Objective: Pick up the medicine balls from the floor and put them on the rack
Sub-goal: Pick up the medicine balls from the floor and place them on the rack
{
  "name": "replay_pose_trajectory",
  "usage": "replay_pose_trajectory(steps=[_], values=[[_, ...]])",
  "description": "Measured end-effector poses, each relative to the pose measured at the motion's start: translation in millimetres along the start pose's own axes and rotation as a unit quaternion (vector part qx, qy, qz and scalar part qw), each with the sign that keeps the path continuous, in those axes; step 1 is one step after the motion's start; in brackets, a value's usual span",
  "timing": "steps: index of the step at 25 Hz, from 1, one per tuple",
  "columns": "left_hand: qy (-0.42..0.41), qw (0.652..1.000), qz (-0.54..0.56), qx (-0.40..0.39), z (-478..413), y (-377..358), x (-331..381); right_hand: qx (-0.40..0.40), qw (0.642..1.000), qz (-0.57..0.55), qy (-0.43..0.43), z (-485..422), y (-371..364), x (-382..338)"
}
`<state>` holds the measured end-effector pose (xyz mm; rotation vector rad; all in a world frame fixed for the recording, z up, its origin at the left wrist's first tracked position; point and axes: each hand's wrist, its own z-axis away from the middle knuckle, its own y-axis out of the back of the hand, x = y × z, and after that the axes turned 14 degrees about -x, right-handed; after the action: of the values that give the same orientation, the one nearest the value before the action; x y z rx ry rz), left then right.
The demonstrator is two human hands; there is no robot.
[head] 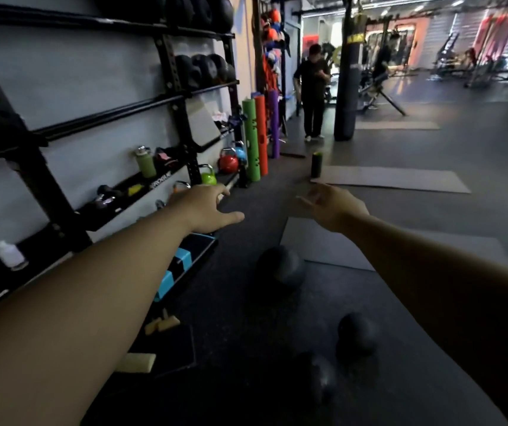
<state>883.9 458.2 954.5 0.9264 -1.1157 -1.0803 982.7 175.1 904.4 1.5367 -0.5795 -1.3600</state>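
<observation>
Three dark medicine balls lie on the black floor: one (280, 269) at the corner of a grey mat, one (357, 338) nearer me on the right, one (315, 379) closest and blurred. Both my arms stretch forward above them. My left hand (208, 210) is open with fingers spread and holds nothing. My right hand (331, 207) is also open and empty, fingers apart. The black rack (172, 103) runs along the wall on the left, with several black medicine balls (205, 70) on its upper shelves.
Kettlebells (228, 161), a green bottle (145, 162) and small items sit on the rack's low shelves. Upright foam rollers (251, 139) stand at its end. Grey mats (394, 178) lie on the floor. A person (312, 90) stands near a hanging punch bag (346, 87).
</observation>
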Motion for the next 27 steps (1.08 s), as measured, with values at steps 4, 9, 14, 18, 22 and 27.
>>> replay_pose_trajectory(steps=[4,9,14,18,22,27], values=[[-0.031,0.999,-0.006,-0.039,-68,-35,7,-0.009,0.999,0.005,-0.03,-32,-25,44],[-0.047,0.994,-0.024,-0.1,-189,-84,-2,-0.031,0.994,0.014,-0.101,-107,-70,109],[-0.045,0.987,-0.02,-0.154,-285,-135,-22,-0.053,0.99,-0.014,-0.133,-184,-119,149],[-0.044,0.979,-0.005,-0.199,-345,-195,-17,-0.102,0.983,-0.033,-0.146,-221,-174,182],[-0.033,0.965,0.027,-0.259,-371,-280,-9,-0.16,0.974,-0.047,-0.152,-238,-231,226],[0.034,0.942,0.079,-0.324,-391,-422,-9,-0.239,0.952,-0.07,-0.178,-249,-334,330]])
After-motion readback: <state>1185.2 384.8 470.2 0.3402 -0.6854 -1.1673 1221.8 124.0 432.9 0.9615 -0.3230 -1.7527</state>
